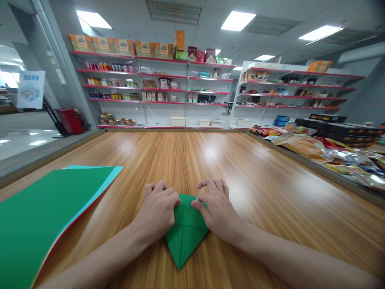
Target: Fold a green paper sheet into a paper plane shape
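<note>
A folded piece of green paper [188, 235] lies on the wooden table in front of me, its pointed end toward me and a crease down its middle. My left hand [161, 206] is closed at the paper's upper left edge, fingers curled and thumb side against it. At the upper right, my right hand [215, 206] pinches the paper with thumb and forefinger, while its other fingers are loosely bent. Both hands cover parts of the side edges, so the folds beneath them are hidden.
A stack of coloured sheets [57, 204], green on top, lies at the left of the table [264, 192]. Snack packets [303, 146] and dark boxes [339, 130] sit beyond the right rim. Stocked shelves [164, 75] stand behind, and a red box [69, 121] is at far left.
</note>
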Demonstrator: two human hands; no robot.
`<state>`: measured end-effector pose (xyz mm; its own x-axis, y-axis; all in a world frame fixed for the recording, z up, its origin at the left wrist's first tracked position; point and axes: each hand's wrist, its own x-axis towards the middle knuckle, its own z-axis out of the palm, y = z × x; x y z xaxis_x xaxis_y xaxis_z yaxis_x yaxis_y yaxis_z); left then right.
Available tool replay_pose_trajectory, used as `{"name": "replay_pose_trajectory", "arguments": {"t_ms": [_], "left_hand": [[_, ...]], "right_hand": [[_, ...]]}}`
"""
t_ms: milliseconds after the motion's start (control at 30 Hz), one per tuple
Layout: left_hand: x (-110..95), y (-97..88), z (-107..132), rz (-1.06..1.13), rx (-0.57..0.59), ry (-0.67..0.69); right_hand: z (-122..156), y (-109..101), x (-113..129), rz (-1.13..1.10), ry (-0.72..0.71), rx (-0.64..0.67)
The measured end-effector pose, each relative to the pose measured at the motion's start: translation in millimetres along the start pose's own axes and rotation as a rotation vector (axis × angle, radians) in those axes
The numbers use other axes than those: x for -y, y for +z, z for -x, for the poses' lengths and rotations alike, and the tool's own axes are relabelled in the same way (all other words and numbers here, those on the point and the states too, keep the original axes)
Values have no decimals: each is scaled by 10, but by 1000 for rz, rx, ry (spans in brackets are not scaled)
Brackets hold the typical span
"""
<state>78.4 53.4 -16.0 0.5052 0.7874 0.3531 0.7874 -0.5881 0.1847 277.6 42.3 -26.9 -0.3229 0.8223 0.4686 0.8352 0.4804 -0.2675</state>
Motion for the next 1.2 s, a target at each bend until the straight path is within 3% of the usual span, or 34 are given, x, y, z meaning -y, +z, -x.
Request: {"name": "replay_pose_trajectory", "arguments": {"t_ms": [167, 500, 767, 1000, 1200], "left_hand": [[38, 17, 16, -10, -15, -15], [-153, 55, -6, 69, -16, 11], [185, -12, -22, 8, -27, -67], [509, -15, -35, 305, 24, -168], [526, 0, -52, 391, 61, -237]], "right_hand": [[16, -14, -63, 50, -20, 24], [-10, -12, 145, -3, -15, 13], [-12, 5, -92, 55, 18, 19], [-18, -21, -146, 42, 22, -6], [-47, -14, -145, 13, 22, 7]]}}
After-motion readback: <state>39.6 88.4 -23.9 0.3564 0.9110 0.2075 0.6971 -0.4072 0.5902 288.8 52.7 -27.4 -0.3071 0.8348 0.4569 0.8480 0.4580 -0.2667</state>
